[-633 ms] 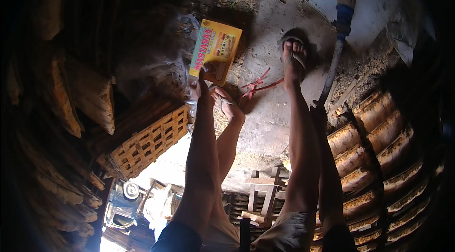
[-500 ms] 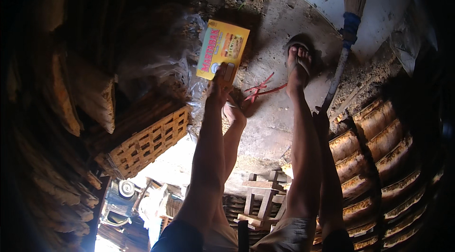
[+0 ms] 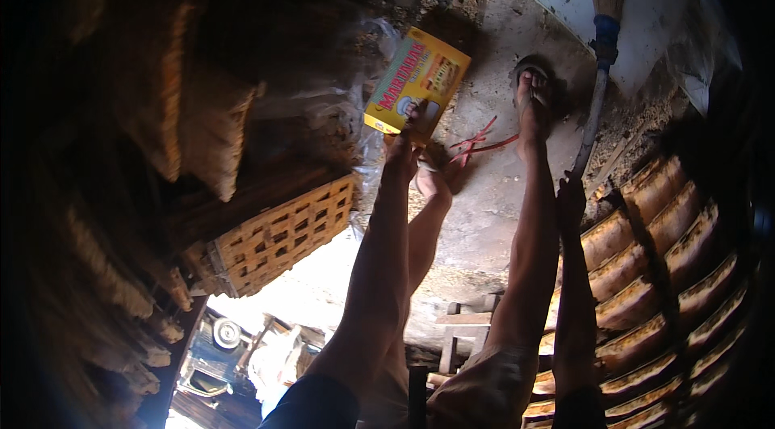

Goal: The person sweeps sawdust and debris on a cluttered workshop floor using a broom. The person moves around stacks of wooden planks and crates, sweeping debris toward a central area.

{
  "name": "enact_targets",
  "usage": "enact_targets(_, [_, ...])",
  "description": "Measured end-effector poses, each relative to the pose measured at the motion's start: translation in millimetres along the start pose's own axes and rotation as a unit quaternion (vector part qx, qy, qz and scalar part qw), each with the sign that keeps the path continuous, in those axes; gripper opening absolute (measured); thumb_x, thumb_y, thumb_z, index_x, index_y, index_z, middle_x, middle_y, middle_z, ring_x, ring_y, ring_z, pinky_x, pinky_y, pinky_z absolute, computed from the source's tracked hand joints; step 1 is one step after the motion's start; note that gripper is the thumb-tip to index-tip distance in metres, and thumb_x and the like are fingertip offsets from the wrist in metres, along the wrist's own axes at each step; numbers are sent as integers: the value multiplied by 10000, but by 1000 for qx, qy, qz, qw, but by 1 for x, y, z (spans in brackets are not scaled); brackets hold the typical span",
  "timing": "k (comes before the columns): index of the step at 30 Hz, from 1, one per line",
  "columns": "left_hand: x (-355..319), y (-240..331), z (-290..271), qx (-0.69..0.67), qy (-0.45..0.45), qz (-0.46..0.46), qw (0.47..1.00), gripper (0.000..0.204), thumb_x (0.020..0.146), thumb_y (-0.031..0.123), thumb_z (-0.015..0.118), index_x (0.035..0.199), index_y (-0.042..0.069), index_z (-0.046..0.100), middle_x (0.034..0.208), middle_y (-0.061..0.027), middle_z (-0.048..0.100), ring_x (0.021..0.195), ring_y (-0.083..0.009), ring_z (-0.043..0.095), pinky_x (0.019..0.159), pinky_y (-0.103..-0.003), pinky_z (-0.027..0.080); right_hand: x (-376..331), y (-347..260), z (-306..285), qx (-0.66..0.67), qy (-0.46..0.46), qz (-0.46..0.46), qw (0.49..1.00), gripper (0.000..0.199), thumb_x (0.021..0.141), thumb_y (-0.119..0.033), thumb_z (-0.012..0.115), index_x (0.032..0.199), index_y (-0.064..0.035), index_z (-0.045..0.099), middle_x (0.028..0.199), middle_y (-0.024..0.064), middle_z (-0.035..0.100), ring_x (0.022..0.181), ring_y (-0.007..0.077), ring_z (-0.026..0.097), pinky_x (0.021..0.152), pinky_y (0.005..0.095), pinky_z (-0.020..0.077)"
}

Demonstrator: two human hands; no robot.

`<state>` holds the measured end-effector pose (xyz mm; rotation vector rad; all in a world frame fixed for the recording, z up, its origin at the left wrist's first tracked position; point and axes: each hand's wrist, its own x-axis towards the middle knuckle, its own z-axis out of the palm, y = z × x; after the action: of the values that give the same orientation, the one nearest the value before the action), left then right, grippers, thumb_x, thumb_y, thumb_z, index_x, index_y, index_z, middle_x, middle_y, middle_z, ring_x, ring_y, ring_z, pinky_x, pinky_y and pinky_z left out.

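Reach step in hand: left hand (image 3: 401, 138) touches the lower edge of a yellow flat cardboard box (image 3: 417, 80) lying on the dirt floor (image 3: 492, 211); fingers not yet clamped, by appearance. Right hand (image 3: 570, 191) hangs near a broom handle (image 3: 593, 110), grip undeterminable. Next move likely calls for closing the fingers round the box edge.
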<state>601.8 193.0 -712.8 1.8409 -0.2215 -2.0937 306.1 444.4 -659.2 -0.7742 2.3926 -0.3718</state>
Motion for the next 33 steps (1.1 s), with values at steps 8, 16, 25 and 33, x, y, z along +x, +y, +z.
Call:
enact_targets(8, [-115, -6, -69, 80, -71, -44, 993, 613, 788, 383, 735, 1288, 173, 448, 1117, 20, 579, 994, -130, 552, 772, -339, 459, -91, -71, -29, 362, -33, 311, 878, 196, 883, -149, 561, 1073, -102, 557, 598, -50, 422, 414, 48, 382, 372, 213, 335])
enact_targets(16, [-192, -76, -194, 82, -56, -15, 995, 457, 901, 318, 592, 1296, 119, 473, 1263, -22, 532, 1126, -159, 512, 928, -378, 404, -197, -18, 22, 151, -18, 202, 967, 153, 900, -217, 563, 933, -94, 478, 607, 0, 460, 447, 102, 475, 392, 274, 402])
enact_targets(25, [-317, -96, -295, 79, -21, 21, 996, 511, 900, 368, 596, 1301, 72, 482, 1269, -35, 559, 1155, -163, 519, 974, -371, 421, -292, -36, 20, 308, -76, 272, 908, 197, 888, -284, 595, 868, -137, 467, 604, -29, 448, 445, 74, 444, 388, 250, 376])
enact_targets(33, [-401, -120, -459, 30, 92, -28, 995, 579, 964, 456, 424, 1435, 130, 340, 1460, -22, 359, 1310, -175, 344, 1080, -457, 222, -372, -30, 83, 320, -91, 291, 897, 187, 914, -264, 538, 971, -94, 487, 636, -5, 414, 456, 85, 415, 400, 262, 379])
